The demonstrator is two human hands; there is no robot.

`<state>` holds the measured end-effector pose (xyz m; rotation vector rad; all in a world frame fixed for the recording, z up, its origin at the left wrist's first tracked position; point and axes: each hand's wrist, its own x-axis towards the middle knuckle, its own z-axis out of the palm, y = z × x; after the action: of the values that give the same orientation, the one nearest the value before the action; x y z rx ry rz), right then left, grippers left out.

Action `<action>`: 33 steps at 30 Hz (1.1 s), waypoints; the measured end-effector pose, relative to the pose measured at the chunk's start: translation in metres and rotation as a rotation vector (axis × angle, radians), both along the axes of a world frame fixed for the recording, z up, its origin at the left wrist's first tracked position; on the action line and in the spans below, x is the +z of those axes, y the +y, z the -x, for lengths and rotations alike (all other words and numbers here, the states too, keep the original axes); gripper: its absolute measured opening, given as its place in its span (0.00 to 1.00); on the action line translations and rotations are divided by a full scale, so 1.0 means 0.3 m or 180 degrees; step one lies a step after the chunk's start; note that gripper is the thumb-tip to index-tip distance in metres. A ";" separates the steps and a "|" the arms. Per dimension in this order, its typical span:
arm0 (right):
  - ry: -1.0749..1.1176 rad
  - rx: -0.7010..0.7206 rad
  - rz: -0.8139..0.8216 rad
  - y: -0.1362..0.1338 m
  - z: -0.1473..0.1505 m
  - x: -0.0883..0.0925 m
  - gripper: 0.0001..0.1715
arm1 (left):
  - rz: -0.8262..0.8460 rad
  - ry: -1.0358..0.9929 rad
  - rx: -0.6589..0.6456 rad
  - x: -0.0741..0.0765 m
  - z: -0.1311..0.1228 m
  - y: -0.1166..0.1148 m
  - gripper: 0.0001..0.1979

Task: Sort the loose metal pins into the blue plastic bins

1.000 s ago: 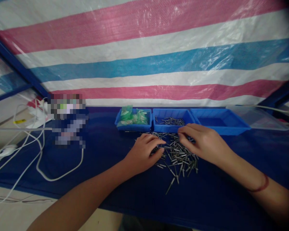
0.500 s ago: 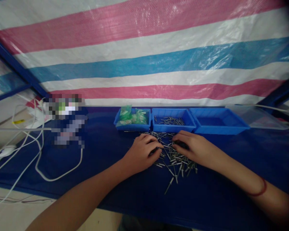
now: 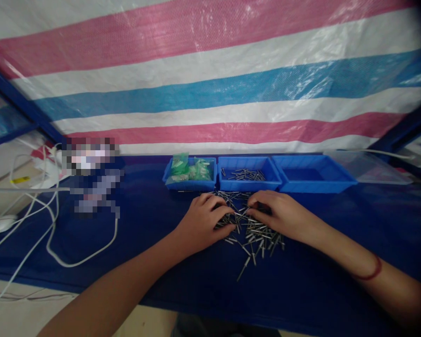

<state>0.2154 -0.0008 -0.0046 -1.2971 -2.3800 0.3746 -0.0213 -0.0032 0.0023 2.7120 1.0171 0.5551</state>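
A loose pile of metal blind rivets [image 3: 261, 234] lies on the blue table in front of me. My left hand [image 3: 205, 220] rests at the pile's left side, its fingers bent and the thumb apart from the index finger, with rivets showing in the gap. At the right side, my right hand [image 3: 275, 210] has thumb and index tip close together at a thin rivet; its other fingers are mostly hidden. Behind the pile, the middle blue bin [image 3: 249, 186] contains more rivets.
The left blue bin [image 3: 191, 186] holds green-and-clear plastic bags [image 3: 199, 169]. A third blue bin [image 3: 317, 187] stands to the right, beside a clear plastic sheet or lid [image 3: 372, 167]. White cables [image 3: 80, 265] loop across the table's left side. A striped tarp [image 3: 210, 93] hangs behind.
My left thumb and index finger have spread apart slightly. My right hand stays at the pile with little movement. The whole view has shifted a little.
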 end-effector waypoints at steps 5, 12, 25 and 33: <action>0.0112 -0.0091 -0.0283 -0.020 0.011 0.013 0.11 | -0.0022 0.0148 0.0068 0.006 0.006 0.002 0.14; 0.0079 0.0193 -0.0497 -0.037 0.031 0.033 0.12 | -0.0014 0.0225 0.0092 0.011 0.002 0.002 0.10; -0.0373 0.0457 -0.0427 -0.099 0.131 0.014 0.04 | 0.0006 0.0316 0.0105 0.021 0.001 -0.001 0.09; 0.0022 0.0124 -0.0550 -0.096 0.112 0.029 0.05 | 0.0027 -0.0089 0.0161 0.018 0.002 0.003 0.10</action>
<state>0.1817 -0.0295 0.0040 -1.1713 -2.3759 0.1794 -0.0218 -0.0023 0.0076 2.6703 1.0812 0.5942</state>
